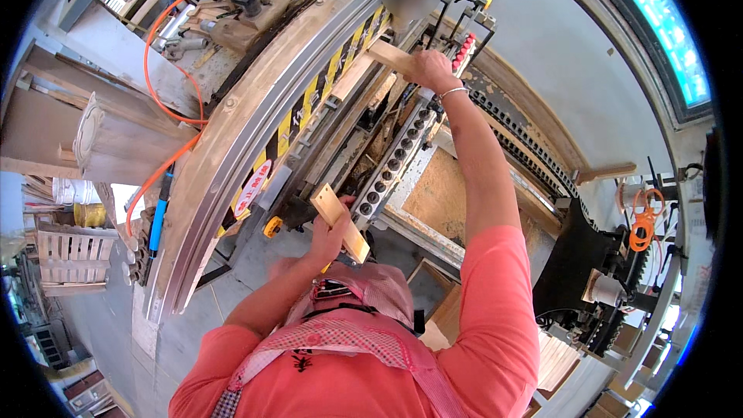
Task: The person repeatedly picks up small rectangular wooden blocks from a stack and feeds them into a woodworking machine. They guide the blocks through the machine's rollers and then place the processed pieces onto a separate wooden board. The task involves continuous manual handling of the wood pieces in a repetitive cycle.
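My left hand (328, 238) grips a short light wooden board (328, 203) with a small hole near its upper end. It holds the board tilted, close in front of my apron, beside the near end of the machine's rail of black round fittings (392, 164). Stretched forward, my right hand (430, 71) is closed on the end of another short wooden board (392, 56) above the far part of the machine. A further pale wood piece (356, 77) lies by the yellow-and-black striped strip (290, 120). The fingertips of my right hand are partly hidden.
Red knobs (464, 50) line the machine beyond my right hand. Sawdust covers a panel (433, 193) right of the rail. An orange hose (147, 70) loops over the left bench, near a blue-handled tool (160, 213). A lit screen (658, 23) is at upper right; orange scissors (642, 224) hang below.
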{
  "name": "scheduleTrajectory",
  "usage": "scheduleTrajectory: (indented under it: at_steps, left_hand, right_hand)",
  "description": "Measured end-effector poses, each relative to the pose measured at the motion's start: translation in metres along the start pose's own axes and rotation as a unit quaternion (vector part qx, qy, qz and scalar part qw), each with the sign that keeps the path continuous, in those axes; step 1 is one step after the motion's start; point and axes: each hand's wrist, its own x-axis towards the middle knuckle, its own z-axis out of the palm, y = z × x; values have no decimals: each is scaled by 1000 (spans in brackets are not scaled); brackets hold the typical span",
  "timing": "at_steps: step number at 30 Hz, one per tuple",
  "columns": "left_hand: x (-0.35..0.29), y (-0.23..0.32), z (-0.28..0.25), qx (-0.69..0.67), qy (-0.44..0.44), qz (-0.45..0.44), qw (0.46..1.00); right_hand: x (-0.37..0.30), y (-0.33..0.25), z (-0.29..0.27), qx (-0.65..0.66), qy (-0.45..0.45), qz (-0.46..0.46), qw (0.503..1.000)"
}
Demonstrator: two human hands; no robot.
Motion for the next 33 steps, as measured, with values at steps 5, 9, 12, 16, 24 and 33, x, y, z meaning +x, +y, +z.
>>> scheduleTrajectory:
  at_steps: [5,9,12,16,24,33]
  left_hand:
    - [-1,1,1,-17,23,-15,999]
    - [-3,10,1,-9,17,-12,1000]
    - [-2,8,0,-6,17,2,1000]
    - [-3,11,-3,12,2,-16,1000]
    - [-2,19,0,18,4,-40,999]
    - [-3,18,0,-17,10,-25,999]
  right_hand:
    - [-4,-12,-17,23,-48,17,998]
    - [-3,-10,-9,35,-37,23,998]
    - [-4,-8,-11,34,-24,-2,999]
    - [-4,-16,-15,33,-22,18,999]
    - [2,-27,-22,35,-32,38,998]
    - [6,-20,-14,40,-48,9,998]
